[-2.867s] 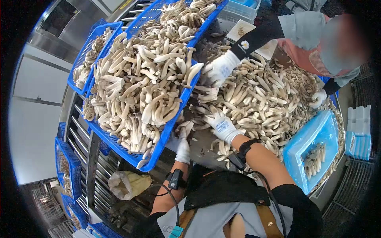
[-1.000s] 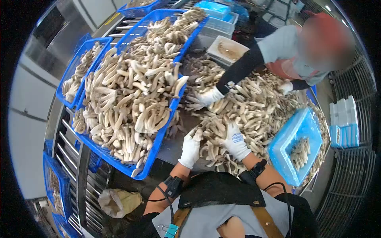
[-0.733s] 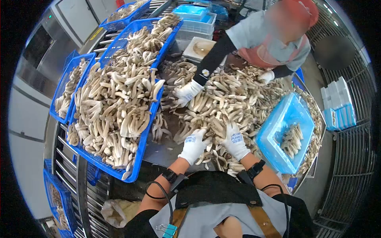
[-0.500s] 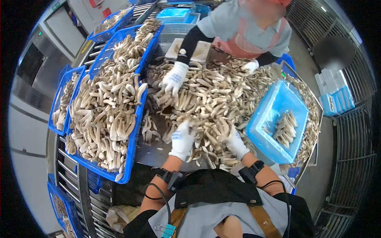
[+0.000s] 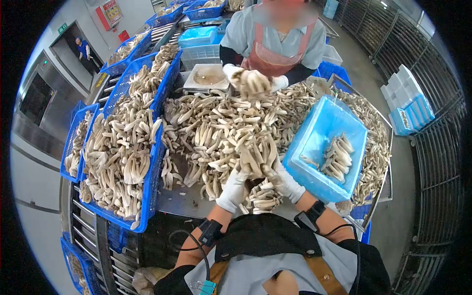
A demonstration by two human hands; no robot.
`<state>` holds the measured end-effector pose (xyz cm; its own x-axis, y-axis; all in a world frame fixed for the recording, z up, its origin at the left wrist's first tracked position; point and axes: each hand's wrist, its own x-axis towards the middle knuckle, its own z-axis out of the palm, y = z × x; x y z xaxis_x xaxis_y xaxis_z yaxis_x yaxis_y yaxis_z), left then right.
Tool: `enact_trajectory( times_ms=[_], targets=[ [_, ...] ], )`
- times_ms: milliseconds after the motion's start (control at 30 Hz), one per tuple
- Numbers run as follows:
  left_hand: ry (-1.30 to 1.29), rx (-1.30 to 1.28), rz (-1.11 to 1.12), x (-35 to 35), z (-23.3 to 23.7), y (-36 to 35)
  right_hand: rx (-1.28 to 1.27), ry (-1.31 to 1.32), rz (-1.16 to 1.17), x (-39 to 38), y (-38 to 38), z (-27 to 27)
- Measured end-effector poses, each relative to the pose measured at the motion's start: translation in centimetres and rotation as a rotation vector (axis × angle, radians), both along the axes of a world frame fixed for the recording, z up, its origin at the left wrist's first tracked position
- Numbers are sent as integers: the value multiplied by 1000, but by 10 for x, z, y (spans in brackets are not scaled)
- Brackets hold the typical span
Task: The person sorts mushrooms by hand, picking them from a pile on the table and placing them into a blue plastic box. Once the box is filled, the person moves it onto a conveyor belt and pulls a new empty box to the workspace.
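The person's left hand (image 5: pixel 233 186) and right hand (image 5: pixel 283 183), both in white gloves, are closed around a bunch of mushrooms (image 5: pixel 256 156) from either side, with the fingers curled about its lower part. The bunch is lifted just above the near edge of the table (image 5: pixel 182 204), over the closest fringe of the big loose pile of mushrooms (image 5: pixel 216 118). A blue tub (image 5: pixel 319 123) with a few mushrooms in it stands just beside the right hand, and a heaped blue crate (image 5: pixel 156 157) lies to the left.

The bunch looks light, soft and a little springy. The stems likely snap or bruise if squeezed hard, and single pieces can slip out of a loose hold. The safest hold seems to be low on the gathered stems, where they are thickest and packed together, with both palms cupping rather than pinching.

Its long axis runs from the hands up and away from the person, toward the pile. The far ends splay outward like a fan, while the near ends are bunched between the gloves. Which end carries the caps is hard to tell.

Across the table a co-worker's gloved hands (image 5: pixel 251 81) hold another clump near a scale (image 5: pixel 209 76)
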<state>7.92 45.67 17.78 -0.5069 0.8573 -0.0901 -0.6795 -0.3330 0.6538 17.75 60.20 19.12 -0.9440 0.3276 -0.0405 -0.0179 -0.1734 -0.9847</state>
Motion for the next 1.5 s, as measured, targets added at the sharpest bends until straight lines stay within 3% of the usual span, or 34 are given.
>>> enact_trajectory(
  times_ms=[133,200,300,333,367,400,467,567,600,700,733,833,967,1000,1033,1133,1267,1367,1400,1500],
  targets=[
    [-260,31,4,0,8,1,294,106,26,5,-1,17],
    [-298,-19,26,3,11,2,673,58,-24,7,0,22],
    [-207,2,-43,0,-7,8,1143,37,-142,6,-4,33],
    [-188,-63,67,6,4,12,1299,11,-154,6,-6,35],
    [16,-100,81,4,-8,12,1454,-18,-165,7,-8,37],
    [219,-135,94,2,-16,12,1429,-77,-118,7,-9,37],
    [235,-152,121,1,-31,12,1404,-3,-152,5,-10,30],
    [-325,-101,166,8,22,19,1285,65,-185,0,-13,24],
    [-660,492,-65,-5,17,21,1248,68,-180,-2,-13,28],
    [-393,108,124,-6,4,16,1179,44,-182,-6,-19,38],
    [-391,289,51,-7,10,15,1162,34,-184,-9,-21,41],
    [-407,-85,345,-5,37,24,1394,188,-320,-12,-22,47],
    [-358,-75,177,-16,31,15,1383,288,-373,-16,-19,42],
    [-271,-133,198,-13,42,15,1308,304,-391,-17,-20,43],
    [-360,10,149,-15,44,19,1237,359,-444,-18,-18,46],
    [-378,16,203,-18,38,28,1261,398,-510,-21,-18,54],
    [-349,31,183,-22,23,24,1284,57,-350,-21,-19,68],
    [-390,-73,271,-19,22,25,1306,-2,-150,-23,-23,54],
    [-420,69,118,-30,5,16,1258,-90,-49,-24,-24,50],
    [-351,-269,297,-30,-7,13,1291,-135,152,-18,-21,40]
  ],
)
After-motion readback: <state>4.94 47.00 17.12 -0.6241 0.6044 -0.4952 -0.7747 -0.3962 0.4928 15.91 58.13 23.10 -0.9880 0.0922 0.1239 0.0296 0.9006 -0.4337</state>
